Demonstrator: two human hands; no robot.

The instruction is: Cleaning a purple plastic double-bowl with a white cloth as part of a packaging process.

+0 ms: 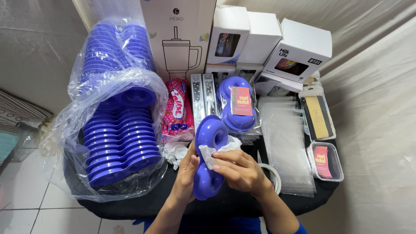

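My left hand (pixel 187 171) grips the left edge of a blue-purple double-ring plastic container (pixel 209 134), held upright above the black table (pixel 130 203). My right hand (pixel 239 170) presses a crumpled white tissue (pixel 208 155) against the middle of that container. More white tissue (pixel 174 152) lies on the table just left of my hands. Behind the held piece rests a bagged container of the same kind (pixel 237 104) with a pink card on top.
A large clear bag of stacked blue-purple containers (pixel 119 130) fills the left side. A pink snack packet (pixel 177 110), white boxes (pixel 299 50), clear sleeves (pixel 286 143), a tape roll (pixel 274 173) and two small trays (pixel 326 161) sit behind and right.
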